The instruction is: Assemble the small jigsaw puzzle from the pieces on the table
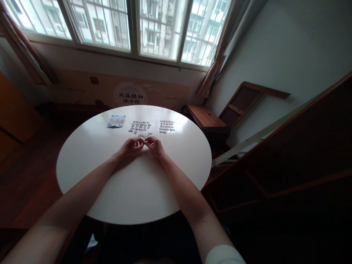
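Observation:
My left hand (133, 146) and my right hand (154, 145) meet above the white table, fingertips almost touching. Both are closed in a pinch; whatever sits between the fingers is too small and partly hidden to make out. Just beyond the fingertips lies a small cluster of jigsaw puzzle pieces (145, 135), partly covered by my hands. Behind it a larger group of loose puzzle pieces (140, 126) is spread in rough rows. To the right, more puzzle pieces (167, 126) lie in a neater block.
A colourful printed picture sheet (116, 121) lies on the round white table (132, 198), left of the pieces. A wooden side table (206, 116) stands beyond the right edge. Barred windows and a printed banner (165, 90) are behind. A dark wooden panel (288, 172) rises on the right.

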Motion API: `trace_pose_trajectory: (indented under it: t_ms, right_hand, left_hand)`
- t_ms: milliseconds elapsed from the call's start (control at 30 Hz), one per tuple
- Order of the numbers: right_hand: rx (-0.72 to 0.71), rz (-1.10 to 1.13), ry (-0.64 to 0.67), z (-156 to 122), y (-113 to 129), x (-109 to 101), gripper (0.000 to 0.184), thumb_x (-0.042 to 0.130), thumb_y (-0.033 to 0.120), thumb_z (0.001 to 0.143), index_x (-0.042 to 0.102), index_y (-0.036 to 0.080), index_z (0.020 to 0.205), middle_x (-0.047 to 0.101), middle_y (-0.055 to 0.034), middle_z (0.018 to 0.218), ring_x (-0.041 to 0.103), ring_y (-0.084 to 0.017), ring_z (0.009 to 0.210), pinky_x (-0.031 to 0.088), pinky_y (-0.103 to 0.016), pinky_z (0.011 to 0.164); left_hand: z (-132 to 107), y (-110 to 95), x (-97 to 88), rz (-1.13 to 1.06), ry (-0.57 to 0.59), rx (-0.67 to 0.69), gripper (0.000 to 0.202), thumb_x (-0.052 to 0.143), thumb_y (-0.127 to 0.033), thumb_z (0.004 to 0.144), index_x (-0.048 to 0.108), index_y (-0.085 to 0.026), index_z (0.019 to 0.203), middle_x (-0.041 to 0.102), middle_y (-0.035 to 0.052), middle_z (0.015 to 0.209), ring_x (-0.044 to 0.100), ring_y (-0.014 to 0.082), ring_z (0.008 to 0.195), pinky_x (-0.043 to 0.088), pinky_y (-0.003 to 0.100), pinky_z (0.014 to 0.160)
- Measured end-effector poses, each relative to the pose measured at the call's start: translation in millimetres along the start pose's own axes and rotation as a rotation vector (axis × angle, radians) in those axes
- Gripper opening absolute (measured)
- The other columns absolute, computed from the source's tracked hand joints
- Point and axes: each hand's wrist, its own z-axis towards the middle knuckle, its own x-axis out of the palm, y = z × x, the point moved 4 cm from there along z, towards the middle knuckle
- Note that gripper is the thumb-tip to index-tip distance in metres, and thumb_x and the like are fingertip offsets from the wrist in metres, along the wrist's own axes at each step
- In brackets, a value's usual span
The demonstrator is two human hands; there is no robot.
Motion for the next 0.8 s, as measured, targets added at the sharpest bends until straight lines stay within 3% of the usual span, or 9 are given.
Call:
trace_pose_trajectory:
  t_ms: [300,667,800]
  right_hand:
    - [0.051,0.008,-0.022,2.0,-1.8,-2.7,0.012,0.064,0.021,0.078,0.067,0.017,0.089,0.064,-0.0004,0.076,0.060,-0.012,0.071,0.049,-0.025,0.073]
    - [0.074,-0.028,-0.024,2.5,-5.6,-0.9,0.011,0.061,0.022,0.080,0.068,0.017,0.085,0.061,-0.0041,0.091,0.061,-0.009,0.070,0.052,-0.024,0.072]
    - [0.076,0.060,-0.022,4.0,-5.2,-3.1,0.012,0.059,0.022,0.080,0.068,0.016,0.084,0.066,-0.0026,0.080,0.062,-0.012,0.071,0.051,-0.025,0.070]
  left_hand:
    - [1.0,5.2,1.7,-0.013,-0.004,-0.018,0.023,0.054,-0.034,0.082,0.068,-0.018,0.087,0.066,0.0006,0.071,0.056,0.0115,0.059,0.045,0.021,0.055]
    - [2.4,5.9,-0.8,-0.052,-0.016,-0.015,0.022,0.056,-0.035,0.082,0.066,-0.016,0.083,0.065,0.0012,0.071,0.056,0.0114,0.058,0.046,0.022,0.057]
    - [1.5,4.7,-2.4,-0.054,-0.040,-0.027,0.025,0.058,-0.038,0.082,0.063,-0.018,0.096,0.064,-0.0001,0.071,0.057,0.0112,0.057,0.047,0.022,0.056]
